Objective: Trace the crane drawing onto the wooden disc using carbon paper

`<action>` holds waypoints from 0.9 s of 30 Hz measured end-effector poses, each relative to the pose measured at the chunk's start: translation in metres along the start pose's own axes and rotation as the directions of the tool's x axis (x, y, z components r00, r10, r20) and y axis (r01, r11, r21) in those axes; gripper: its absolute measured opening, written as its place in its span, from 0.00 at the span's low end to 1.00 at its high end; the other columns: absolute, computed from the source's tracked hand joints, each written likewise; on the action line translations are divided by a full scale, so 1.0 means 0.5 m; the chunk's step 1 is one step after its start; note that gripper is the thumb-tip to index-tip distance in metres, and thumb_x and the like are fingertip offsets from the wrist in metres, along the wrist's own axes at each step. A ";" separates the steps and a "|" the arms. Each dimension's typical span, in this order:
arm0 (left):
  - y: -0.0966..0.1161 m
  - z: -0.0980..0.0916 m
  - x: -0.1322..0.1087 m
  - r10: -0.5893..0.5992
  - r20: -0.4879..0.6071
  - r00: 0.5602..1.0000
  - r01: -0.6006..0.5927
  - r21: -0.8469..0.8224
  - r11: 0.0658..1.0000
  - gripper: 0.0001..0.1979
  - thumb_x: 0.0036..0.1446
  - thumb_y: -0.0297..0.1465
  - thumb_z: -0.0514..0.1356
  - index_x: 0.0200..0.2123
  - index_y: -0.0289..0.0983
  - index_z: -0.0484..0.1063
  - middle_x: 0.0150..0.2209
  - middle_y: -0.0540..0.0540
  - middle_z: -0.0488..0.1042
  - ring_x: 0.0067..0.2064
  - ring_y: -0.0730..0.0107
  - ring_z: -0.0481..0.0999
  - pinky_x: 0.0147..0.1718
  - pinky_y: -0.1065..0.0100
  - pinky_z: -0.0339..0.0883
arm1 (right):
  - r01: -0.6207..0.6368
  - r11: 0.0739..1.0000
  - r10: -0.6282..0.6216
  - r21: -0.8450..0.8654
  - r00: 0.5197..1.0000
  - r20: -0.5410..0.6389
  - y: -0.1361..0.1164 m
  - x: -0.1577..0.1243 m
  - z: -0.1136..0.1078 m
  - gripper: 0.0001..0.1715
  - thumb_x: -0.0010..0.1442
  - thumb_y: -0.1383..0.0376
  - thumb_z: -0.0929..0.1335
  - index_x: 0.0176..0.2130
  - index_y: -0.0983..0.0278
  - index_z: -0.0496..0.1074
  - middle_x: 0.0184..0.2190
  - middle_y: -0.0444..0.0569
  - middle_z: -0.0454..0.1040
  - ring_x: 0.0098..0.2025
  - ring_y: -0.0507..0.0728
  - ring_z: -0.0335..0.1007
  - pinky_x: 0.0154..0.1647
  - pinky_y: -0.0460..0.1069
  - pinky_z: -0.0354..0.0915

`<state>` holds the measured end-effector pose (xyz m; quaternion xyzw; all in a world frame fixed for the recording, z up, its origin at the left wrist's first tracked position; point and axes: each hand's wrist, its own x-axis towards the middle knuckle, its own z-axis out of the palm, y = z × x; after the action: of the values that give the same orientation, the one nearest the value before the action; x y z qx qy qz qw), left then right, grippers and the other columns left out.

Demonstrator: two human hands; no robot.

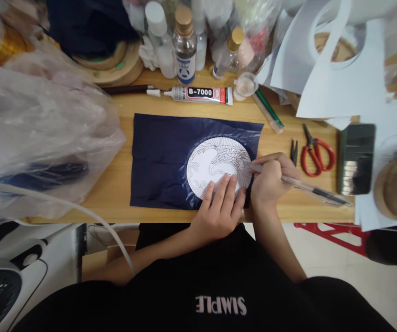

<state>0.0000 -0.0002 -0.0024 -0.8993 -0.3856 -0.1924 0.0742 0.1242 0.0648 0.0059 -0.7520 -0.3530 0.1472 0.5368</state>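
A round white paper [201, 161] printed with a line drawing of a crane lies on a dark blue sheet [157, 161], which looks like carbon paper. My left hand [221, 205] rests flat on the lower part of the disc, fingers stretched out over it. Closed around a clear-barrelled pen [302, 185] is my right hand [271, 177]. The pen's tip is at the right edge of the drawing, and its rear end slants off to the right. Whatever lies beneath the dark sheet is hidden.
Behind the sheet lies a B-7000 glue tube [200, 94], with several bottles [184, 46] beyond. At right are red-handled scissors [318, 154], small black tips [294, 152] and a phone [357, 159]. A plastic bag [46, 124] and white cable [91, 214] occupy the left.
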 end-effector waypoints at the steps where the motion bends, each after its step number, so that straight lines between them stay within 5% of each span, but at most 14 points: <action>1: 0.000 0.000 0.000 0.001 0.000 1.000 -0.001 0.005 1.000 0.24 0.65 0.41 0.54 0.55 0.29 0.68 0.57 0.30 0.69 0.59 0.47 0.70 0.55 0.52 0.66 | 0.011 1.000 -0.011 0.001 1.000 0.007 0.000 0.000 -0.001 0.13 0.44 0.70 0.58 0.16 0.63 0.67 0.12 0.41 0.65 0.15 0.48 0.60 0.16 0.45 0.55; 20: 0.000 0.000 0.002 0.005 -0.011 1.000 -0.005 0.007 1.000 0.22 0.64 0.37 0.55 0.54 0.28 0.68 0.56 0.30 0.71 0.58 0.47 0.71 0.53 0.53 0.68 | 0.057 0.998 -0.052 -0.025 0.987 0.155 0.009 0.002 -0.009 0.13 0.44 0.70 0.59 0.18 0.63 0.70 0.14 0.39 0.68 0.17 0.49 0.62 0.20 0.45 0.59; 27: 0.000 -0.001 0.002 0.001 0.000 1.000 -0.001 0.003 1.000 0.22 0.64 0.38 0.56 0.55 0.29 0.68 0.57 0.30 0.69 0.58 0.48 0.71 0.55 0.52 0.66 | -0.042 0.998 0.043 0.035 0.999 -0.024 0.001 -0.003 -0.004 0.13 0.44 0.70 0.58 0.17 0.62 0.68 0.12 0.39 0.64 0.15 0.48 0.59 0.17 0.45 0.55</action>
<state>0.0001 0.0003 -0.0015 -0.8994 -0.3856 -0.1917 0.0753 0.1246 0.0621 0.0058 -0.7518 -0.3277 0.1555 0.5507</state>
